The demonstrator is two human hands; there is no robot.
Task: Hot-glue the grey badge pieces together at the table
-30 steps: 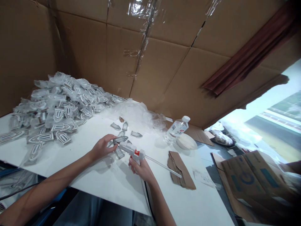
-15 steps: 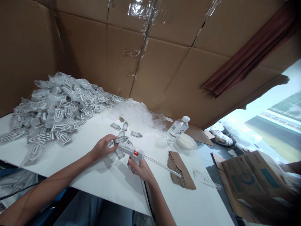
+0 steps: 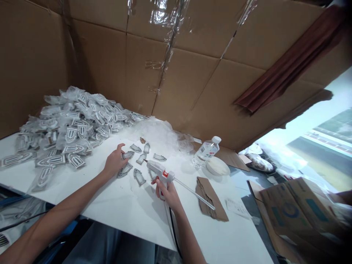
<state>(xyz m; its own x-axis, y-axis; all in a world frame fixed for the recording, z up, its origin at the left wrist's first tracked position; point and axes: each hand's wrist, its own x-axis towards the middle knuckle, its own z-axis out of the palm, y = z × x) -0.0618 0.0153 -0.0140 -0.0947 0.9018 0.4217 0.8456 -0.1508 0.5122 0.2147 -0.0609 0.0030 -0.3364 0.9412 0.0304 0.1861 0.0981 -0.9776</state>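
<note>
My left hand (image 3: 114, 161) is at the left of a loose group of small grey boat-shaped pieces, its index finger lifted and its fingers apart. One grey piece (image 3: 128, 155) lies right at its fingertips, and another piece (image 3: 125, 170) is just below the hand. My right hand (image 3: 167, 191) grips a white glue gun (image 3: 157, 168) with a red mark. A long clear glue stick (image 3: 192, 191) sticks out of its back end. The nozzle points up-left, close to a further grey piece (image 3: 141, 158). A black cord (image 3: 172, 227) runs down from the gun.
A big heap of bagged striped pieces (image 3: 79, 124) fills the table's left back. Crumpled clear plastic (image 3: 156, 132) lies behind the loose pieces. To the right are a water bottle (image 3: 205, 152), a white bowl (image 3: 218, 167) and folded cardboard (image 3: 211, 200). A cardboard wall (image 3: 192, 80) stands behind.
My left hand has moved left, away from the nozzle, bringing the grey piece with it and loosening its fingers. The glue gun has shifted slightly right in my right hand.
</note>
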